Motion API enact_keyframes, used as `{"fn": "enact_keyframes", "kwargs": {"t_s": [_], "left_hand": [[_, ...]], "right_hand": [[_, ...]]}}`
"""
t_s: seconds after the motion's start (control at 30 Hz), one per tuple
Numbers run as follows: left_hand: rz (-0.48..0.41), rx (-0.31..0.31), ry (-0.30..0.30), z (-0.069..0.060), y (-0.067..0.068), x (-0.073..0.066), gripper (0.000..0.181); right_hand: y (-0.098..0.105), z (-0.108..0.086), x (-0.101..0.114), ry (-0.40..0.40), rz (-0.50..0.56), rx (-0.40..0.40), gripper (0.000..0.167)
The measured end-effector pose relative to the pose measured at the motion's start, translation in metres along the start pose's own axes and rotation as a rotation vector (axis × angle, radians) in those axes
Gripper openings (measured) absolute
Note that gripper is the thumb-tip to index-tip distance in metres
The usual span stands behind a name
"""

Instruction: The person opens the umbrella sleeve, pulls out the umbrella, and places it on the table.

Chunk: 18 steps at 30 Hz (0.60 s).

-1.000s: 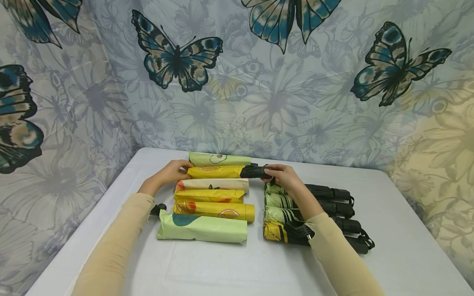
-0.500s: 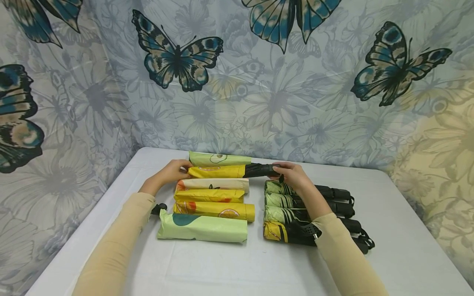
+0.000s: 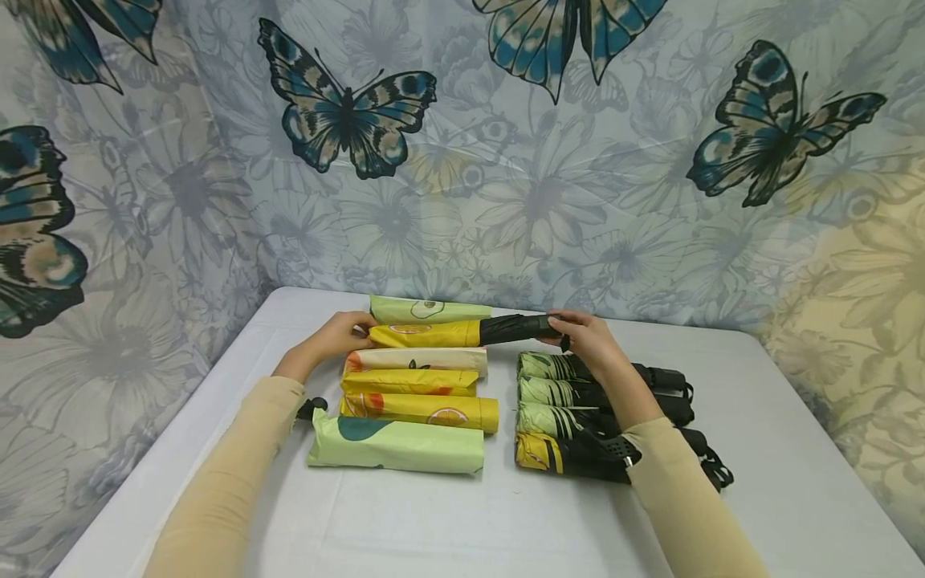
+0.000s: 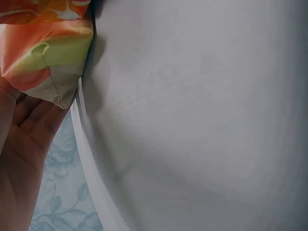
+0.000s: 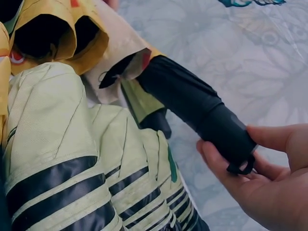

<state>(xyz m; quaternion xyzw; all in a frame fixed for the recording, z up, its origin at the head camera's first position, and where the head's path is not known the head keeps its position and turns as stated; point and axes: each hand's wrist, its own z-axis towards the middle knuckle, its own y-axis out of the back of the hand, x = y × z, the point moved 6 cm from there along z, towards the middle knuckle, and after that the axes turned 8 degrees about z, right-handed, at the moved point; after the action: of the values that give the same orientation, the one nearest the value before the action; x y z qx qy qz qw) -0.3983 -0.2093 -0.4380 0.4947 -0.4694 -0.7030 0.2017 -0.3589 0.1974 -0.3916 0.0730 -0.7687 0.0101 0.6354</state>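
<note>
A yellow umbrella sleeve (image 3: pixel 426 335) with an orange-slice print lies near the back of the table, its left end pinched by my left hand (image 3: pixel 332 335). From its right end a folded black umbrella (image 3: pixel 515 327) sticks out partway, slightly raised. My right hand (image 3: pixel 584 337) grips the umbrella's handle end between thumb and fingers; the wrist loop (image 5: pixel 242 166) dangles there in the right wrist view. In the left wrist view, a peach-and-green fabric end (image 4: pixel 57 53) covers part of my left hand, so its fingertips are hidden.
Several printed sleeves lie in a column on the left, including a green avocado one (image 3: pixel 429 310) behind and a pale green one (image 3: pixel 397 446) in front. Several folded umbrellas, one of them yellow-ended (image 3: pixel 536 452), lie under my right forearm. A patterned cloth (image 3: pixel 542 201) hangs behind the white table (image 3: pixel 448 530).
My right hand has moved right, drawing the black umbrella farther out of the yellow sleeve. The left hand has stayed at the sleeve's left end.
</note>
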Motion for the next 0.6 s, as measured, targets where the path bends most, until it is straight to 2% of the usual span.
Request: {"fn": "enact_keyframes", "kwargs": {"t_s": [0.3,0.4,0.5,0.6], "left_hand": [[0.004,-0.004,0.028,0.001,0.000,0.000,0.020],[0.006,-0.007,0.012,-0.001,0.000,0.001,0.015],[-0.001,-0.007,0.014,-0.003,0.002,0.003,0.010],[-0.013,0.015,0.029,-0.006,0.005,0.007,0.013]], "right_hand": [[0.004,-0.003,0.005,0.024,0.027,0.009,0.055],[0.007,-0.004,0.005,0.034,0.014,0.005,0.056],[0.016,-0.007,0.004,0.047,-0.001,-0.009,0.055],[0.025,-0.010,0.002,0.059,0.018,-0.004,0.057]]}}
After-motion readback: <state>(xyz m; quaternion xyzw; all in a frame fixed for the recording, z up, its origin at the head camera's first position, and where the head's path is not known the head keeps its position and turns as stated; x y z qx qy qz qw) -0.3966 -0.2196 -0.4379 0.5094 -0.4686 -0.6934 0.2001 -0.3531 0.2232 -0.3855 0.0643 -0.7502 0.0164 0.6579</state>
